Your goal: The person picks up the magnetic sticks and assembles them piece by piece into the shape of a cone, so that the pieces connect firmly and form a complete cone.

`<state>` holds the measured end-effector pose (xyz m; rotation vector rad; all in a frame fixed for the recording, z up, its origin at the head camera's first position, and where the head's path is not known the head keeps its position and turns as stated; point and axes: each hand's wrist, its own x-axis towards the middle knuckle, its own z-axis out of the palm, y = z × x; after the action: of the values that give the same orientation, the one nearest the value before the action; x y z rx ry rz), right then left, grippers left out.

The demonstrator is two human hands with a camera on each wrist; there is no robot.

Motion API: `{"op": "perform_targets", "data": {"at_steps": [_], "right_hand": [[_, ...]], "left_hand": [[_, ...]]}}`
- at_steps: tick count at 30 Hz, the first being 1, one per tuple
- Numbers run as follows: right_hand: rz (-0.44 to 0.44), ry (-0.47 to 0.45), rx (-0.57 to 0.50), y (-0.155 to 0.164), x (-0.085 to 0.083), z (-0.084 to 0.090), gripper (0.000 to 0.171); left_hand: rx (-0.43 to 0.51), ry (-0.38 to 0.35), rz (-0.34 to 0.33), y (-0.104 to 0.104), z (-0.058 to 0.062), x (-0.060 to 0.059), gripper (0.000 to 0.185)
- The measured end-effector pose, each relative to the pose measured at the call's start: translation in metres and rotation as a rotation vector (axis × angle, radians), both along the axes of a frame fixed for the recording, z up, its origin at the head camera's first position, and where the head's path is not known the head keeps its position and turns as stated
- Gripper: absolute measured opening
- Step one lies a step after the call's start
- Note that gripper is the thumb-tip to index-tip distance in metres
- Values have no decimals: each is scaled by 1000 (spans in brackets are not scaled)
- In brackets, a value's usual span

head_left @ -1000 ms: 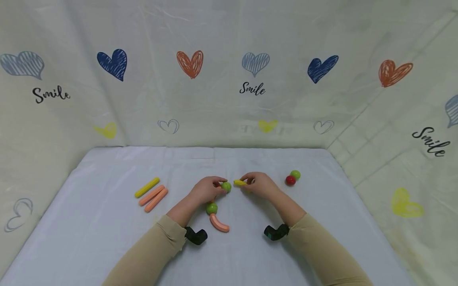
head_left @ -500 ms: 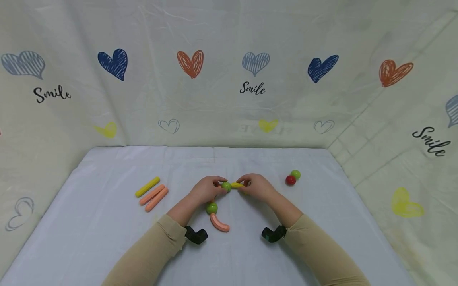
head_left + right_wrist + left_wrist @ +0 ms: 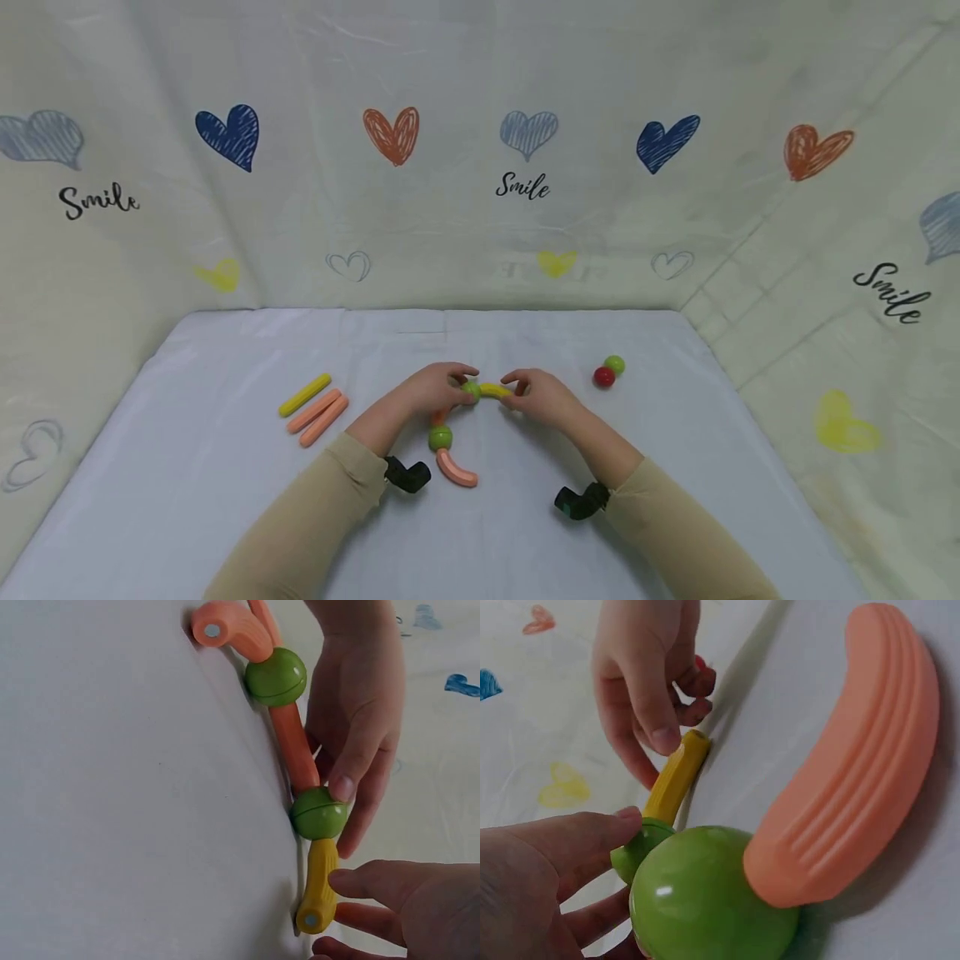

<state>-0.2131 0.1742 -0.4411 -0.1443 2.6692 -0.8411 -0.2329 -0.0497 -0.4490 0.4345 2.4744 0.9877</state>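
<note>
My left hand (image 3: 438,387) pinches a green ball (image 3: 320,813) between thumb and fingers. A yellow curved magnetic rod (image 3: 319,889) joins that ball, and its free end shows a silver disc. My right hand (image 3: 546,397) holds this rod, thumb on one side and fingers on the other. On the ball's other side, an orange straight rod (image 3: 294,746) runs to a second green ball (image 3: 440,437). From there a salmon curved rod (image 3: 847,765) bends out over the white cloth. Part of another salmon rod (image 3: 264,619) shows beyond the second ball in the right wrist view.
To the left lie a yellow straight rod (image 3: 304,395) and two salmon straight rods (image 3: 324,420). A red ball (image 3: 603,377) and a green ball (image 3: 615,364) sit together at the right. Behind the cloth-covered table (image 3: 225,508) stands a printed backdrop (image 3: 450,217).
My right hand has brought the yellow curved rod leftward to the green ball, and the two now meet. My left hand stays around the ball. The head view has shifted slightly.
</note>
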Motion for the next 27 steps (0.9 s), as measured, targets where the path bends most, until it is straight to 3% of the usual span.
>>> {"op": "perform_targets", "data": {"at_steps": [6, 12, 20, 27], "right_hand": [[-24, 3, -33, 5, 12, -4, 34], [-48, 29, -60, 6, 17, -7, 33], [-54, 28, -74, 0, 14, -6, 30], [-13, 12, -82, -1, -1, -7, 30]], "left_hand": [[-40, -3, -96, 1, -1, -9, 44], [-80, 6, -150, 2, 2, -12, 41], [-99, 14, -139, -1, 5, -8, 44], [-96, 35, -115, -3, 7, -2, 47]]}}
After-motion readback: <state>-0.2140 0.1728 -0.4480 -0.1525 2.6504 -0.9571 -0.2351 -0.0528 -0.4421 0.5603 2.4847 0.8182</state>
